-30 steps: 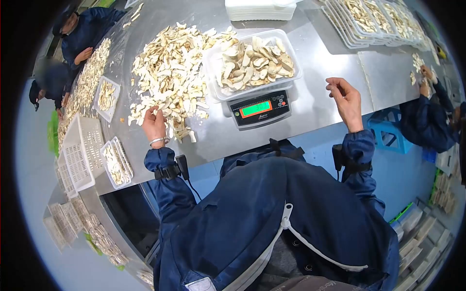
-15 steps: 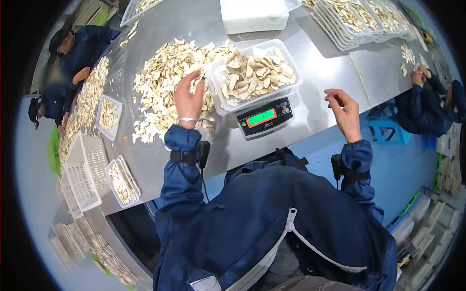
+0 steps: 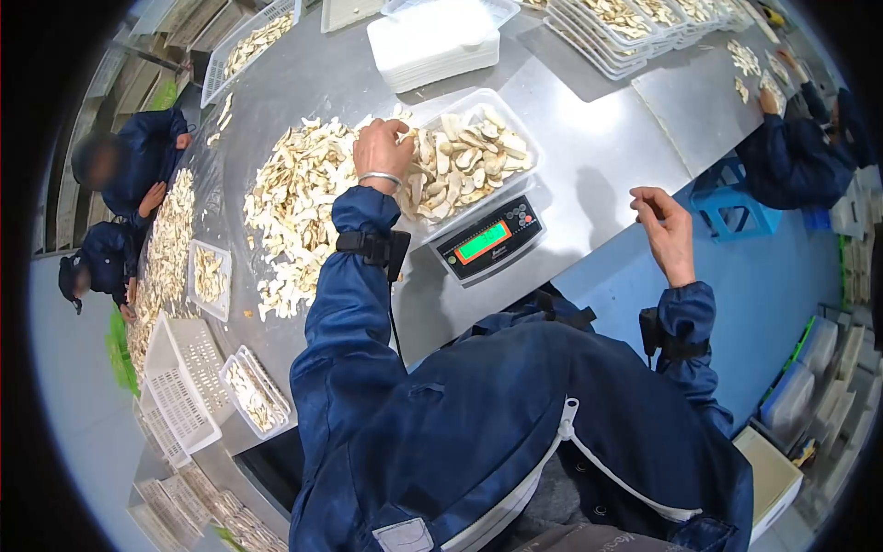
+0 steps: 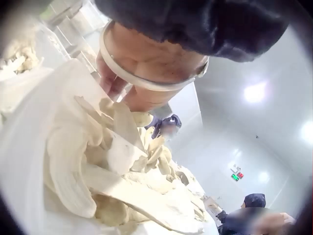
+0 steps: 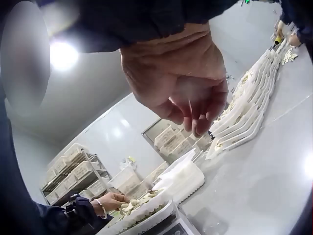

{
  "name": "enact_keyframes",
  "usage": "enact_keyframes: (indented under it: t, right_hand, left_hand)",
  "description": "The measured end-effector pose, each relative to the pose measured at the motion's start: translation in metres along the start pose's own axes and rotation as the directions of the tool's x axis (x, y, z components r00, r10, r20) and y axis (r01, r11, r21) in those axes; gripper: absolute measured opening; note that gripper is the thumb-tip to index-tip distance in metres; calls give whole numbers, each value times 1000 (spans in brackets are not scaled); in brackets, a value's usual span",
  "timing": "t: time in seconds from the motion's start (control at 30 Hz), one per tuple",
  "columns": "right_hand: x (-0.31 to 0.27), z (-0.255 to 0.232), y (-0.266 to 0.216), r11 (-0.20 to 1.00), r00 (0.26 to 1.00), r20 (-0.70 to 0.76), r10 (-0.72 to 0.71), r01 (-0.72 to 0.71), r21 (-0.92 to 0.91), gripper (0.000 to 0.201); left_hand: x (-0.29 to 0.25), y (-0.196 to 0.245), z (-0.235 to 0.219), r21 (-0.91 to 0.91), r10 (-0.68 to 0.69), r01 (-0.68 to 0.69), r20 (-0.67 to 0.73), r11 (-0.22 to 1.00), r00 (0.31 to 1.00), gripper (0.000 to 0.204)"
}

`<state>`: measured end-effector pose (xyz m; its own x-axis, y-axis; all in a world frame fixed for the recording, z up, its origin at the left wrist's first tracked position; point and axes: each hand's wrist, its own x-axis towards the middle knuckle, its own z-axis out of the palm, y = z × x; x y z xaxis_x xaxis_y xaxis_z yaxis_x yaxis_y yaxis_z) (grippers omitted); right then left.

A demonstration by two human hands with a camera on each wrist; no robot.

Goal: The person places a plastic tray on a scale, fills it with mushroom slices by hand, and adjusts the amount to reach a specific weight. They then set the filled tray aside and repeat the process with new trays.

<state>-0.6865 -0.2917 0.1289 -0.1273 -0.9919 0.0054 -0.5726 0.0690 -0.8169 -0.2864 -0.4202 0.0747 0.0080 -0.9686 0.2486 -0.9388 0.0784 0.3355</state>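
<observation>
Where the near edge of the worktop [image 3: 579, 175] slants past, the right hand [image 3: 669, 236] hangs just outside it, its fingers loosely bent and close together. Just in from that edge sits a black-fronted scale [image 3: 492, 247] with a green display, the digits too blurred to read. On the scale stands a translucent tub [image 3: 482, 209] heaped with pale slices [image 3: 467, 158].

The left hand [image 3: 384, 151], a bracelet [image 3: 380, 176] around its wrist, reaches to the tub's left side, fingers bent down near the slices; whether they pinch one, I cannot tell. Just left of the tub, a loose heap [image 3: 292, 202] of similar slices spreads over the worktop.

Toward the left end of the near edge, a small filled tray [image 3: 255, 396] lies beside a perforated white basket [image 3: 195, 363]. Beyond the tub stands a stack of white trays [image 3: 434, 60]; farther right come stacked trays of slices [image 3: 625, 28]. Two people in dark blue are at the left edge, beside a long spread of slices [image 3: 167, 239], and another person [image 3: 796, 152] works at the near edge's right end.
</observation>
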Motion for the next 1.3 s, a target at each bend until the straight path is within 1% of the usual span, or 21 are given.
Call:
enact_keyframes:
  t: [0.03,0.13,0.17,0.2,0.23,0.27,0.3,0.33,0.4,0.47,0.5,0.53,0.6,0.8,0.9,1.13,1.23,1.3]
  right_hand:
    - [1,0,0,1000,1000,9,-4,4,2,19]
    - [6,4,-2,1000,999,38,-29,29,4,19]
    - [7,7,-3,999,999,43,-33,33,5,19]
    - [9,9,-6,999,998,49,-37,37,5,19]
    - [11,11,-8,999,998,54,-41,40,5,20]
    - [13,12,-9,998,997,57,-56,56,12,20]
    - [14,14,-10,997,996,61,-71,70,19,20]
    - [15,16,-10,996,994,66,-86,85,26,20]
    - [17,22,-10,996,993,89,-81,78,37,20]
    - [18,28,-13,995,989,117,-92,87,45,20]
    - [19,30,-17,994,986,131,-105,100,50,20]
    - [20,33,-20,992,982,144,-118,112,54,20]
    - [21,37,-27,990,976,168,-140,135,42,20]
    - [17,41,-31,985,971,170,-170,167,32,20]
    - [13,37,-27,989,974,170,-148,149,7,21]
    - [7,25,-25,992,985,125,-119,123,-26,21]
    - [7,23,-23,993,985,122,-119,120,0,20]
    - [8,27,-18,990,984,113,-138,135,37,19]
  left_hand:
    - [-1,2,-3,-26,-3,2,-27,1000,1000,18]
    - [-11,-5,-11,-262,-46,27,-67,965,997,16]
    - [-18,-8,-15,-420,-68,16,-109,908,992,16]
    - [-25,-5,-32,-495,-176,128,-51,859,983,15]
    - [-34,-10,-45,-534,-187,107,-97,839,978,14]
    - [-45,-12,-61,-481,-179,32,-262,876,948,13]
    - [-58,-14,-78,-386,-238,92,-352,918,905,15]
    - [-68,-28,-89,-142,-115,48,-511,989,852,20]
    - [-90,-30,-100,-6,-78,99,-665,995,743,27]
    - [-108,-35,-96,-149,-162,94,-565,984,809,30]
    - [-116,-33,-94,-205,-207,123,-463,971,862,29]
    - [-123,-33,-90,-271,-225,123,-388,955,894,22]
    - [-128,-25,-82,-340,-266,139,-362,930,893,17]
    - [-131,-13,-75,-379,-262,114,-366,918,893,11]
    - [-130,-10,-72,-397,-271,118,-357,910,894,11]
    - [-118,-5,-68,-368,-202,69,-337,927,919,11]
    - [-113,1,-69,-365,-192,67,-317,929,929,12]
    - [-110,2,-69,-313,-171,65,-324,948,931,13]
